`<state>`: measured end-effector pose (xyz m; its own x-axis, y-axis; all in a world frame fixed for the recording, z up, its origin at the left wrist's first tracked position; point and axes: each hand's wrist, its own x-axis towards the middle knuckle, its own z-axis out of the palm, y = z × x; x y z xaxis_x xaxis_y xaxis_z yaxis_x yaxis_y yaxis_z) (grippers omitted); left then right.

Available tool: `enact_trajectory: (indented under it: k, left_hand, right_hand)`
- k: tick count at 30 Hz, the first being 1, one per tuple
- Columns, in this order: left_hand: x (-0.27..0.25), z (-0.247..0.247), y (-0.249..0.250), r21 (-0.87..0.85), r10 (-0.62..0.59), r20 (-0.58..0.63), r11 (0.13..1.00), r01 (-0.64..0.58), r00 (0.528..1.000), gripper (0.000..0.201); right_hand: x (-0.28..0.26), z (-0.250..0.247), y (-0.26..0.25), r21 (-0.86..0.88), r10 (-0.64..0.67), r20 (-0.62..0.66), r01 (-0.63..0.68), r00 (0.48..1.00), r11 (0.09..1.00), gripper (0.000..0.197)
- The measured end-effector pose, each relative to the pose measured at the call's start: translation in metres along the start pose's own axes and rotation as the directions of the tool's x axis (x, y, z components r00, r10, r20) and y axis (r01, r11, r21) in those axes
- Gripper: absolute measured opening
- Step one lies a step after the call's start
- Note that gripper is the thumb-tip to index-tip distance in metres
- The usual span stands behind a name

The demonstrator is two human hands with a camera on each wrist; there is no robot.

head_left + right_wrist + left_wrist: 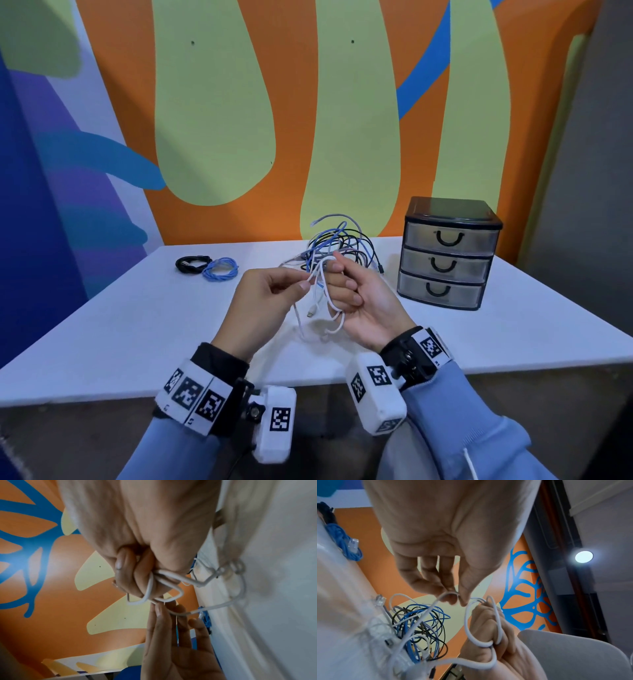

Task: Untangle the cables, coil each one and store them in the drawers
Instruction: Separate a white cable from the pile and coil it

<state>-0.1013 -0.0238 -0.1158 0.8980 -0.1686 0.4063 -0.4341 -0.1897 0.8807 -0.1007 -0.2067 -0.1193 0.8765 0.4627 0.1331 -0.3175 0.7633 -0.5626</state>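
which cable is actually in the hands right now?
The white cable: right hand holds its loops, left hand pinches a strand. The black coil and blue coil lie on the table; the tangle sits behind.

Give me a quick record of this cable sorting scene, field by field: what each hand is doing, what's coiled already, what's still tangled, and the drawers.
left hand: pinches the white cable between thumb and fingertips
right hand: grips loops of the white cable
coiled already: black coil and blue coil, touching, on the table
still tangled: cable pile behind the hands
drawer unit: three drawers, all closed
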Motion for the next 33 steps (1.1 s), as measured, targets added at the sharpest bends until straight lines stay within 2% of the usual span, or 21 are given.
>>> enact_trajectory:
  k: [2,4,5,7,10,14,17,19,22,27,29,32,33]
  left_hand:
    - [0.002,0.002,-0.008,0.140,0.010,-0.065,0.990,-0.001,0.998,0.017]
    - [0.003,0.001,-0.016,0.237,0.016,-0.138,0.971,0.017,0.990,0.014]
    - [0.002,0.001,-0.017,0.247,0.015,-0.178,0.969,0.030,0.984,0.014]
    - [0.001,0.003,-0.017,0.184,0.002,-0.212,0.982,0.038,0.977,0.013]
    - [-0.005,0.011,-0.006,0.016,-0.018,-0.081,1.000,0.020,0.997,0.016]
    - [-0.014,0.013,0.011,-0.295,-0.090,0.087,0.949,0.112,0.992,0.034]
    - [-0.019,0.015,0.015,-0.289,0.003,0.153,0.956,0.042,0.988,0.026]
    - [-0.020,0.019,0.013,-0.217,0.065,0.073,0.975,-0.047,0.995,0.017]
    - [-0.019,0.024,0.009,-0.203,0.070,-0.066,0.976,-0.082,0.995,0.030]
    - [-0.023,0.030,0.009,-0.225,0.100,-0.132,0.966,-0.128,0.986,0.030]
    - [-0.023,0.032,0.008,-0.241,0.098,-0.145,0.962,-0.131,0.985,0.029]
    - [-0.024,0.032,0.013,-0.321,0.059,-0.164,0.941,-0.109,0.985,0.031]
    - [-0.023,0.031,0.017,-0.367,0.032,-0.161,0.926,-0.090,0.986,0.032]
  right_hand:
    - [0.001,-0.005,0.005,-0.067,-0.038,-0.089,0.032,0.995,0.997,0.030]
    - [0.003,-0.006,0.010,-0.214,-0.123,-0.203,0.079,0.971,0.974,0.030]
    - [0.003,-0.006,0.012,-0.289,-0.170,-0.234,0.098,0.957,0.952,0.030]
    - [0.001,-0.003,0.017,-0.383,-0.196,-0.214,0.103,0.957,0.918,0.030]
    - [-0.003,0.003,0.024,-0.410,-0.167,-0.082,0.119,0.983,0.904,0.031]
    - [-0.004,0.006,0.020,-0.355,-0.276,-0.010,0.254,0.961,0.900,0.031]
    - [-0.005,0.006,0.016,-0.424,-0.383,-0.044,0.330,0.923,0.844,0.032]
    - [-0.006,0.007,0.018,-0.512,-0.456,-0.076,0.358,0.887,0.781,0.034]
    - [-0.008,0.008,0.021,-0.625,-0.569,-0.091,0.398,0.817,0.671,0.035]
    - [-0.010,0.007,0.030,-0.762,-0.722,-0.027,0.453,0.692,0.463,0.039]
    - [-0.010,0.004,0.033,-0.821,-0.756,0.028,0.447,0.653,0.356,0.038]
    - [-0.012,0.000,0.032,-0.905,-0.809,0.127,0.401,0.575,0.143,0.035]
    - [-0.013,0.000,0.031,-0.917,-0.810,0.143,0.383,0.569,0.108,0.036]
